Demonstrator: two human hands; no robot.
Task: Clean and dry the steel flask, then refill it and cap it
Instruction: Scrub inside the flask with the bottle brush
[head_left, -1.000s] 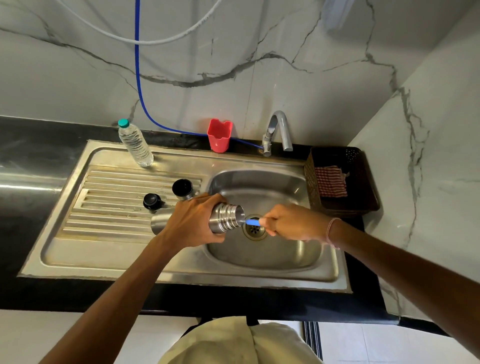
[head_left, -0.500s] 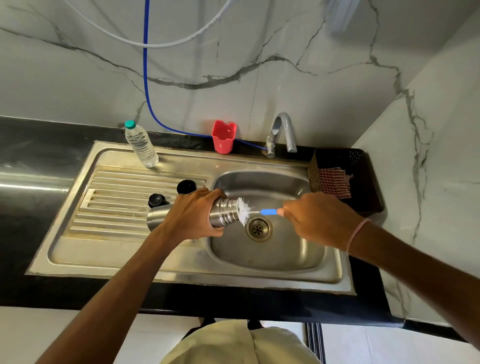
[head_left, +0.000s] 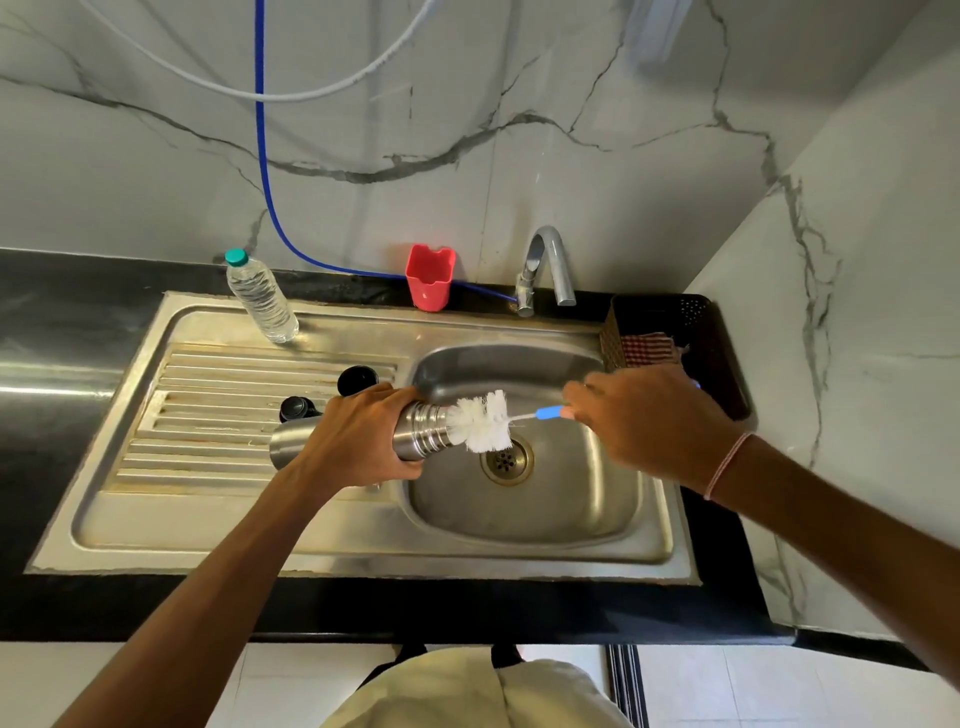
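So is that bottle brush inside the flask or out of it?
Out, nearly: the brush shows its white bristles outside the steel flask, only their end at its mouth. The right hand holds the blue handle.

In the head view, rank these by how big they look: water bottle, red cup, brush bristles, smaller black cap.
1. water bottle
2. red cup and brush bristles look about alike; the bristles sit nearer the camera, so no ranking
3. smaller black cap
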